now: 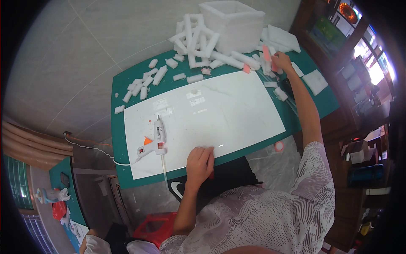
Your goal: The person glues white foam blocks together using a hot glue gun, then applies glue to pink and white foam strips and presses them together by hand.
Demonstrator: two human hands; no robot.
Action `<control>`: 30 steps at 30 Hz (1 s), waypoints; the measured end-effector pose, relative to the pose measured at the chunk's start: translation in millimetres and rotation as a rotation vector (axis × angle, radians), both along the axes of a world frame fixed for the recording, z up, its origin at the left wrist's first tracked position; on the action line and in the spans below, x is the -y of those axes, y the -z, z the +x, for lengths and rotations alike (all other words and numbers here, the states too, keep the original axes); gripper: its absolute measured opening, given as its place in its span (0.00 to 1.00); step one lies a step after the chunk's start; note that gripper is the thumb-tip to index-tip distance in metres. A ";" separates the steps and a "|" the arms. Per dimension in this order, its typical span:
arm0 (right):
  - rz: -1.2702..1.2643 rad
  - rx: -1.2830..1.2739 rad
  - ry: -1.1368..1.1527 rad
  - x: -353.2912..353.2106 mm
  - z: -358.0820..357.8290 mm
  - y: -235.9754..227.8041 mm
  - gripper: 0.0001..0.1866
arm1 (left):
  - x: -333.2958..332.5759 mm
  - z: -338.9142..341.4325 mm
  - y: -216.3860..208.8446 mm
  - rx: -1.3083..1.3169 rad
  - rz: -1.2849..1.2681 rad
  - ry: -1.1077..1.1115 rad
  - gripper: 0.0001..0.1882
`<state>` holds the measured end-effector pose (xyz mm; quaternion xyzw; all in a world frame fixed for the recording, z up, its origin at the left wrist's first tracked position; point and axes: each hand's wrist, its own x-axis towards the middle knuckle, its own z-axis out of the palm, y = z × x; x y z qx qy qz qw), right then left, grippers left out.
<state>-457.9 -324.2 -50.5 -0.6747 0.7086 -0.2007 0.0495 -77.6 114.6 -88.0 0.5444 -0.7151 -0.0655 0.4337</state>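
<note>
A pink strip (266,53) lies toward the tabletop's (327,100) far right corner, the right hand (279,62) right beside it — I cannot tell whether its fingers are closed. The left hand (200,165), fingers loosely apart, rests at the board's (220,114) near edge — the glue gun (159,135) lying further left.

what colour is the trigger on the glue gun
Orange: the trigger on the glue gun shows best in the head view.
</note>
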 end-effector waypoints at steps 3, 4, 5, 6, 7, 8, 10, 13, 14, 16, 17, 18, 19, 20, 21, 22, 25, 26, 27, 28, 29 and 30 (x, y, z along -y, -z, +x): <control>-0.047 0.018 -0.019 2.1 -11.8 4.3 0.22 | 0.2 0.1 0.4 0.006 0.009 0.003 0.09; -0.054 0.014 -0.042 1.7 -13.7 5.3 0.20 | 0.0 0.0 0.9 0.007 0.010 0.000 0.09; -0.062 0.010 -0.066 1.2 -15.5 5.7 0.19 | -0.1 0.0 1.5 0.008 0.008 -0.005 0.09; -0.064 0.011 -0.068 0.2 -18.4 5.3 0.19 | -0.2 0.0 1.6 0.009 0.006 -0.009 0.09; -0.079 0.021 -0.075 -1.7 -22.1 4.1 0.18 | -0.3 -0.6 0.8 0.010 0.005 -0.011 0.09; -0.096 0.030 -0.081 -3.0 -24.4 3.2 0.18 | -0.1 -1.5 -0.4 0.010 0.008 -0.009 0.09; -0.100 0.038 -0.086 -5.0 -24.7 -4.9 0.17 | 0.6 -2.7 -0.7 0.013 0.010 -0.010 0.09; -0.131 0.099 -0.129 -11.7 -18.4 -23.2 0.14 | 1.8 -3.7 1.3 -0.027 -0.051 -0.013 0.08; -0.156 0.154 -0.171 -14.6 -12.4 -29.6 0.12 | 1.4 -3.1 1.0 -0.021 -0.049 -0.013 0.08; -0.206 0.212 -0.220 -22.5 2.9 -43.6 0.11 | 0.7 -2.0 0.4 -0.016 -0.049 -0.018 0.08; -0.253 0.269 -0.263 -24.6 9.3 -49.3 0.11 | 0.6 -1.9 -0.1 -0.012 -0.046 -0.018 0.08; -0.254 0.268 -0.266 -25.1 17.2 -55.7 0.11 | 0.4 -2.1 -0.3 -0.008 -0.044 -0.020 0.08; -0.268 0.227 -0.354 -24.2 23.6 -60.7 0.12 | 0.6 -2.3 -0.2 -0.010 -0.045 -0.021 0.08; -0.281 0.187 -0.443 -23.7 31.8 -64.0 0.14 | 1.0 -2.1 0.0 -0.014 -0.051 -0.017 0.08; -0.282 0.187 -0.448 -23.0 43.5 -65.0 0.14 | 1.1 -1.5 0.0 -0.018 -0.058 -0.015 0.08; -0.216 0.163 -0.503 -20.1 55.2 -63.6 0.16 | 0.5 -1.2 -0.2 -0.019 -0.058 -0.022 0.08; -0.079 0.087 -0.600 -12.7 79.6 -53.9 0.20 | -0.4 0.2 -0.9 -0.027 -0.051 -0.028 0.08; -0.006 0.037 -0.633 -9.4 87.1 -46.5 0.21 | -0.4 0.3 0.0 -0.032 -0.057 -0.024 0.08; 0.044 -0.004 -0.637 -8.3 89.6 -40.2 0.24 | -0.7 -0.1 0.5 -0.036 -0.063 -0.019 0.08; 0.042 -0.004 -0.649 -7.9 94.7 -38.3 0.24 | -0.8 -0.4 0.4 -0.035 -0.064 -0.030 0.08; 0.156 0.010 -0.572 -7.8 98.1 -36.9 0.24 | -0.5 -1.7 0.3 -0.048 -0.070 -0.020 0.08; 0.268 0.022 -0.490 -7.6 99.2 -36.5 0.25 | -0.2 -1.6 0.2 -0.062 -0.076 -0.007 0.08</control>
